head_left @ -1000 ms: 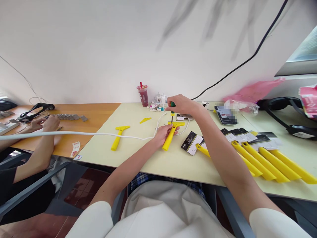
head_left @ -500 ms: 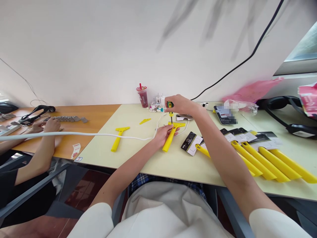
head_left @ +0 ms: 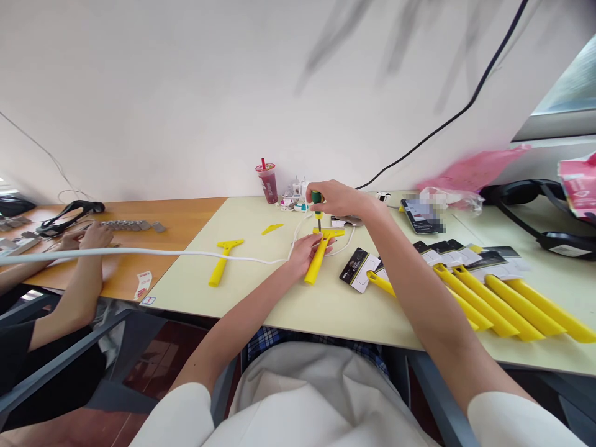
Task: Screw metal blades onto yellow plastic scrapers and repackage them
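Observation:
My left hand (head_left: 305,251) is closed around a yellow T-shaped scraper (head_left: 316,266), holding its head end just over the table. In my right hand (head_left: 333,195) is a screwdriver (head_left: 317,198) with a green and yellow handle, held upright from above. Its shaft points down at the scraper's head; whether a screw sits under the tip is too small to see. A second yellow scraper (head_left: 220,266) lies to the left. Beyond it is a small loose yellow blade cover (head_left: 272,228). Right of my hands lie several yellow scraper handles (head_left: 505,304) with black and white cards (head_left: 359,270).
A red drink cup (head_left: 267,183) stands by the wall, beside white chargers (head_left: 293,195). A white cable (head_left: 186,252) crosses the table from the left. A phone (head_left: 421,215) and black headset (head_left: 535,217) lie right. A co-worker's hands (head_left: 95,236) are at the wooden table.
My right hand and the screwdriver have shifted slightly left, with the fingers turned a little on the handle. The scraper in my left hand has moved slightly left too.

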`<state>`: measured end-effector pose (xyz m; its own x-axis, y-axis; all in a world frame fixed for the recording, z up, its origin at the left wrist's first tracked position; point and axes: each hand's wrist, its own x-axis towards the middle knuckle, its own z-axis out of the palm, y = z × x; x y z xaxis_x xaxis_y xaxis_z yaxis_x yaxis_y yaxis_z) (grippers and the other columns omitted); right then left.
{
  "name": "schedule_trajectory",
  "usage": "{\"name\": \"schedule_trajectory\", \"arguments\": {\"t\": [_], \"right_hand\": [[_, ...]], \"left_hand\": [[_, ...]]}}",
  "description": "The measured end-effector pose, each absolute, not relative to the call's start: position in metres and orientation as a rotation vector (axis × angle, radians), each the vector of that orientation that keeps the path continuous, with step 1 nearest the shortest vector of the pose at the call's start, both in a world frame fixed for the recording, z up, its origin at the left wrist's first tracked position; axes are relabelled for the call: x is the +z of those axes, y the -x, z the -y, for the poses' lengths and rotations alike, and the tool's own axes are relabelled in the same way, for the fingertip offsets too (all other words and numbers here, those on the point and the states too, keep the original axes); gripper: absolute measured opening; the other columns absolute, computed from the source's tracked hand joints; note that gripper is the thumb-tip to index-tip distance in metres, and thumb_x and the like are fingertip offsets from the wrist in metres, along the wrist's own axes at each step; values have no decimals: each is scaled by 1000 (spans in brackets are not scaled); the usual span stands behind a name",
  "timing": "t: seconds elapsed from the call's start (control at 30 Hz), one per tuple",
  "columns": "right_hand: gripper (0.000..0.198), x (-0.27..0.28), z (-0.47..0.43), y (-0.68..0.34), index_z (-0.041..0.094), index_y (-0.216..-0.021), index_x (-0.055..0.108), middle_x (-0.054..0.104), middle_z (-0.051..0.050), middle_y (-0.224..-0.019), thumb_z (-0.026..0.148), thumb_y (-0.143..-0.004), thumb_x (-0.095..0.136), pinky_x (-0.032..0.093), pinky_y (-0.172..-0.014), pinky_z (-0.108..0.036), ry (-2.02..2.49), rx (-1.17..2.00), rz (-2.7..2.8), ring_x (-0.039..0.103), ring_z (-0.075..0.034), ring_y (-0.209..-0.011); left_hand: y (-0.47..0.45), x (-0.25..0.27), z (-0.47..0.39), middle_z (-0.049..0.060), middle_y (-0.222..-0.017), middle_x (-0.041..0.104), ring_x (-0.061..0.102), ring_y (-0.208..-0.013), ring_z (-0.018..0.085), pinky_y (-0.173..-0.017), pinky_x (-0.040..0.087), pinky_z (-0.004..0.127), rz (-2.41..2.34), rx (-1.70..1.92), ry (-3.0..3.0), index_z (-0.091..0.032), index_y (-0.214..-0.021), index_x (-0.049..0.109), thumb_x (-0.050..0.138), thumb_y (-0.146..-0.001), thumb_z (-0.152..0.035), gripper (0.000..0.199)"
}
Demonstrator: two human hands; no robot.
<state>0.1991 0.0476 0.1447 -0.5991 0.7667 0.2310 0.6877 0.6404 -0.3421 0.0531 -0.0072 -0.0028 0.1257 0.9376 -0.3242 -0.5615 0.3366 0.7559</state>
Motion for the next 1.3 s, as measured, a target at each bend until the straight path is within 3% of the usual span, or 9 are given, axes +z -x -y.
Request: {"name": "schedule_trajectory", "arguments": {"t": [0.23,0.33,0.47,0.67,0.77,0.93,1.03,1.2,1.3], "right_hand": [[17,144,-49,-199,24,-95,71,77,-9,-98,39,-99,75,44,-81,-38,1284,131,2481,67,-28,-96],[10,141,-51,-202,23,-102,71,78,-11,-113,32,-98,71,49,-88,-39,1246,170,2502,68,-29,-104],[23,139,-52,-203,22,-113,70,74,-14,-131,18,-90,68,52,-94,-39,1104,249,2516,68,-29,-112],[9,139,-54,-194,23,-103,71,79,-8,-109,29,-97,72,45,-83,-35,1077,220,2495,67,-26,-99],[13,139,-54,-193,24,-95,70,78,-6,-100,35,-98,76,41,-79,-35,1145,150,2491,66,-26,-95],[8,139,-51,-198,25,-104,67,78,-10,-114,29,-98,70,44,-82,-36,1172,225,2497,66,-27,-98],[21,139,-50,-199,24,-113,67,77,-12,-126,22,-92,68,47,-86,-37,1138,293,2513,66,-28,-103],[7,140,-54,-197,24,-101,68,78,-9,-112,28,-96,70,45,-84,-36,1121,218,2491,66,-26,-100],[14,139,-56,-196,24,-91,66,78,-6,-101,34,-97,73,43,-80,-35,1155,163,2487,66,-25,-93]], "left_hand": [[-54,-3,7,23,-123,83,86,-115,31,-103,72,40,-896,1154,-514,-10,-103,70,72,-104,-7,4],[-54,-4,7,22,-122,83,86,-115,31,-102,72,40,-887,1161,-523,-11,-103,70,70,-104,-7,4],[-53,-5,6,22,-122,83,86,-115,30,-102,72,40,-873,1170,-531,-11,-102,70,72,-103,-8,4],[-52,-3,6,21,-120,84,87,-107,27,-99,73,37,-887,1181,-525,-11,-99,69,69,-106,-8,8],[-54,-3,8,21,-120,83,87,-107,28,-100,73,39,-880,1169,-524,-11,-98,69,69,-105,-7,8],[-54,-4,8,21,-120,83,87,-109,29,-101,71,39,-878,1183,-493,-11,-99,70,72,-103,-6,6],[-54,-4,7,21,-120,83,87,-106,28,-99,72,40,-877,1188,-495,-10,-100,70,73,-103,-6,6],[-53,-3,7,20,-117,83,87,-107,28,-98,72,38,-879,1182,-512,-11,-100,69,71,-104,-6,6],[-54,-2,8,21,-118,83,87,-108,29,-97,72,39,-886,1178,-508,-10,-100,69,72,-103,-6,6]]}}
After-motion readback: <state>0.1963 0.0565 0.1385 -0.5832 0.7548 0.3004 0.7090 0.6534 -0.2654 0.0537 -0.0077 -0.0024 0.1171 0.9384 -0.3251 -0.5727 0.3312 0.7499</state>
